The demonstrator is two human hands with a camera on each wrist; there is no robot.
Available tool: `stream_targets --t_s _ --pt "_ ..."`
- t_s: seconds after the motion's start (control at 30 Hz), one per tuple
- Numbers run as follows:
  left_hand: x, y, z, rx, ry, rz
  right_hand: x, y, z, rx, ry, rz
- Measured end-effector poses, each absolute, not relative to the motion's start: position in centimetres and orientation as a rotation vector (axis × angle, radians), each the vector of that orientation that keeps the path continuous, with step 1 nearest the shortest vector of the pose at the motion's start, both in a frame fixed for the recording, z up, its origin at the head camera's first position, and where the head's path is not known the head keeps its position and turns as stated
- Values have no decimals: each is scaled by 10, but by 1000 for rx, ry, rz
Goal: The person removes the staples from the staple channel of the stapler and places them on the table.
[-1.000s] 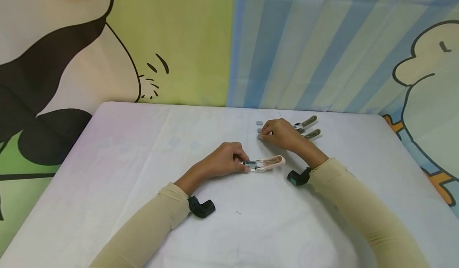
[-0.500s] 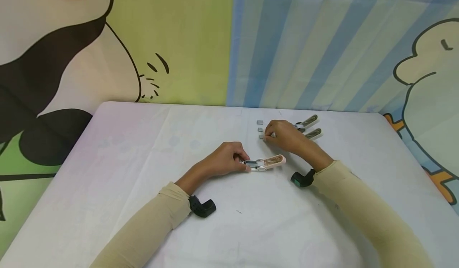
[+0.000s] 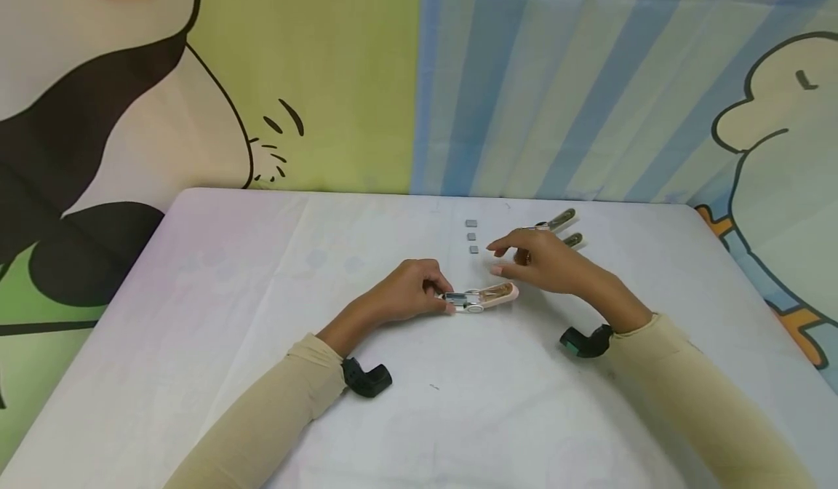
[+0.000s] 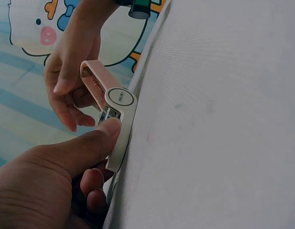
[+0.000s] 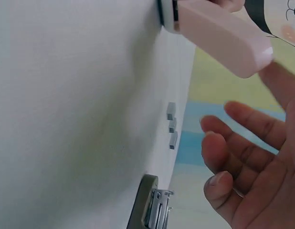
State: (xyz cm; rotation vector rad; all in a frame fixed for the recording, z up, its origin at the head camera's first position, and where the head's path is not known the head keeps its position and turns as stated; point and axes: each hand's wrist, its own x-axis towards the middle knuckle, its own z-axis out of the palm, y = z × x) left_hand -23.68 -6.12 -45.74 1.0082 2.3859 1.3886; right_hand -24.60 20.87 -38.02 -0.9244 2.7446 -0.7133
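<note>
A pink and white stapler (image 3: 494, 296) lies on the table with its pink lid swung up off the metal staple channel. My left hand (image 3: 409, 292) grips its front end; in the left wrist view the thumb (image 4: 110, 128) presses beside the channel. My right hand (image 3: 546, 260) hovers just behind the lid, fingers loosely bent and holding nothing. In the right wrist view its fingers (image 5: 250, 121) spread close to the pink lid (image 5: 228, 38). Three small grey staple strips (image 3: 473, 249) sit in a column beyond, left of the right hand's fingertips.
Two olive-green staplers, one farther back (image 3: 561, 219) and one nearer (image 3: 572, 240), lie behind my right hand, which partly hides them. A white cloth covers the table (image 3: 262, 256). A printed cartoon curtain (image 3: 327, 110) hangs along the back edge.
My right hand has let go of the nearest staple strip, leaving it in the column, and come back right and nearer with its fingers spreading. The left hand keeps its hold on the stapler.
</note>
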Motion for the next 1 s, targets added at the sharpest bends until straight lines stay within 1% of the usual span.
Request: stream_targets --t_s 0.23,0.5,0.73,1.0 --pt "-237 -61 -458 990 2381 1392 -232 220 -378 -972 2601 -744" --pt "-236 -62 -458 990 2380 1388 -220 217 -385 -1021 2590 -805" --pt "-236 -66 -456 974 2397 1377 -220 211 -387 -1087 2615 -823" --pt "-234 -61 -455 986 2379 1349 -214 217 -391 -1073 2663 -826"
